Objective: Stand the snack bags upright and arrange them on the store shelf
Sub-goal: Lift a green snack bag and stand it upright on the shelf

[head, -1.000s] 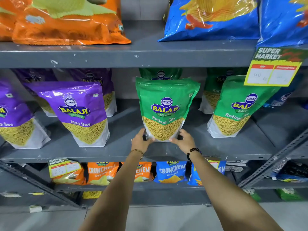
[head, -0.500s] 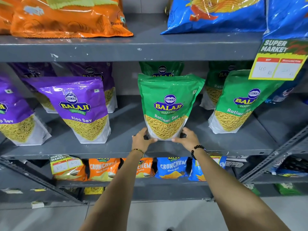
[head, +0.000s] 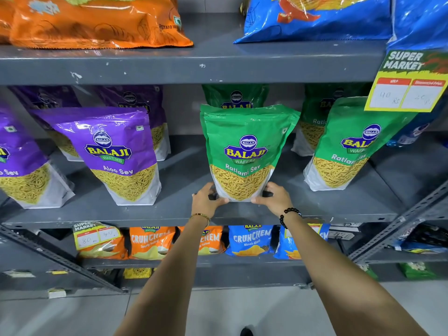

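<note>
A green Ratlami Sev bag point(head: 244, 151) stands upright in the middle of the grey middle shelf point(head: 184, 214). My left hand point(head: 206, 200) grips its lower left corner and my right hand point(head: 275, 197) grips its lower right corner. Another green bag point(head: 235, 95) stands behind it, mostly hidden. Further right, a green Ratlami Sev bag point(head: 349, 146) leans leftward, with one more point(head: 312, 122) behind it. To the left stand purple Aloo Sev bags point(head: 116, 154), point(head: 21, 166), with more purple bags point(head: 135, 98) at the back.
The upper shelf holds large orange point(head: 92, 23) and blue point(head: 315, 18) chip bags. A yellow price tag point(head: 409, 83) hangs from its edge at right. The lower shelf carries orange point(head: 151, 242) and blue Crunchem bags point(head: 252, 240). Slanted metal braces point(head: 400, 234) flank the rack.
The green bag has settled a little further back on the shelf, both hands staying at its base. The view has shifted slightly upward.
</note>
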